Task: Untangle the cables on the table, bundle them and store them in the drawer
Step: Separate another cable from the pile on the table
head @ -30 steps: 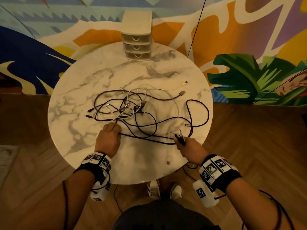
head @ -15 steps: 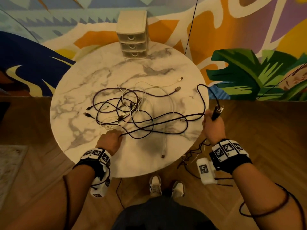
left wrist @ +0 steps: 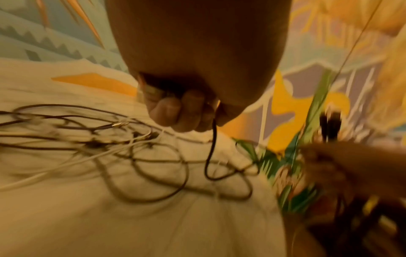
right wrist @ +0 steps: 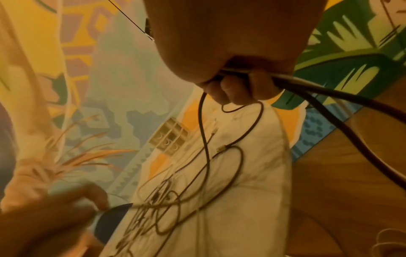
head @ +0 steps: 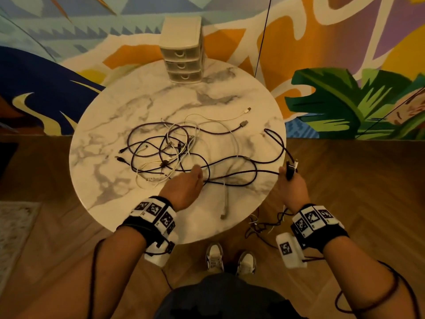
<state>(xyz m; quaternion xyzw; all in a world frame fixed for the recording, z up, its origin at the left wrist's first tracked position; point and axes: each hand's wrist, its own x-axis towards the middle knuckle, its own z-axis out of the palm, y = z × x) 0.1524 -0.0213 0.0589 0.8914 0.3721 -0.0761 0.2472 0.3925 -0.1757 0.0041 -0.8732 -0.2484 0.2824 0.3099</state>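
Head view: right hand [head: 291,187] grips the thin dark braided cable [head: 239,174] by its plug at the round marble worktop's [head: 115,180] right edge; left hand [head: 186,185] pinches the same cable mid-run. Its long axis runs left-right between them; the tangle lies just beyond the left hand.

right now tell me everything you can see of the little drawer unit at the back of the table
The small cream plastic three-drawer unit stands upright at the far edge of the round white marble-look table, close to the painted wall. It has a plain flat top and three stacked translucent drawers, each with a curved pull, all shut. Nothing lies on it, and neither a hand nor a cable touches it; the tangled cables lie nearer the person. The right wrist view shows it too, small and tilted.
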